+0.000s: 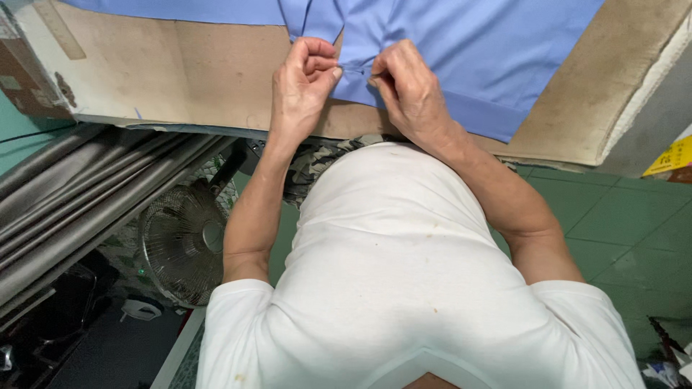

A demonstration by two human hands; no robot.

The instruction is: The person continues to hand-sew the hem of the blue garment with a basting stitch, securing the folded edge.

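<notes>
Both hands work at the near edge of a blue cloth (461,50) spread over a worn brown table (216,79). The left hand (303,83) pinches a small fold of the cloth between thumb and fingers; the right hand (411,90) grips the same fold just beside it, so the fingertips nearly meet. The person wears a white T-shirt (396,274). Below the table's left side stand a round fan (184,245) and grey rolls of fabric (79,187), over a green tiled floor (627,223).
</notes>
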